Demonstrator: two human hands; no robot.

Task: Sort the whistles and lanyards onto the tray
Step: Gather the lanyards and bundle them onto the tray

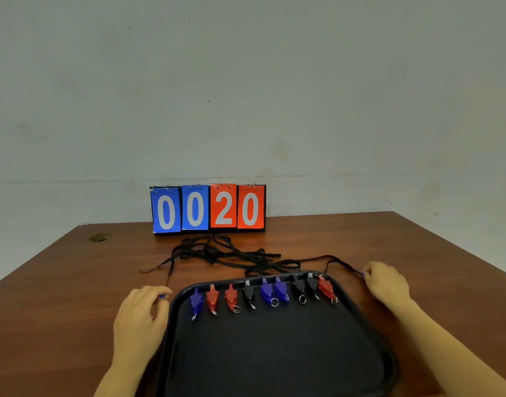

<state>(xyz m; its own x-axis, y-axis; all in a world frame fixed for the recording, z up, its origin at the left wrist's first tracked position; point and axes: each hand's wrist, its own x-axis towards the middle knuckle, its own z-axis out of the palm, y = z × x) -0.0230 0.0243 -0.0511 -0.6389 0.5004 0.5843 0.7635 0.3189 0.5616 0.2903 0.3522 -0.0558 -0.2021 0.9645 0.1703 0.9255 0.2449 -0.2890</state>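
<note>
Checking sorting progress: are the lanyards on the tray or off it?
Off: the black lanyards lie tangled on the table behind the tray.

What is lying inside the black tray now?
Nine whistles lie in a row along the far rim of the tray: three blue, three red, three black. No lanyard is inside; the lanyards lie behind it.

Between your left hand point(143, 308) and right hand point(385, 283) the tray point(274, 353) is black, and its whistles point(263, 293) run from the left hand across: blue, red, red, black, blue, blue, black, black, red, each with a silver ring. Beyond your hands the lanyards point(226, 253) are black, the bench point(59, 296) is reddish-brown woodgrain, and the scoreboard point(208, 208) shows white digits on two blue and two orange-red cards
</note>
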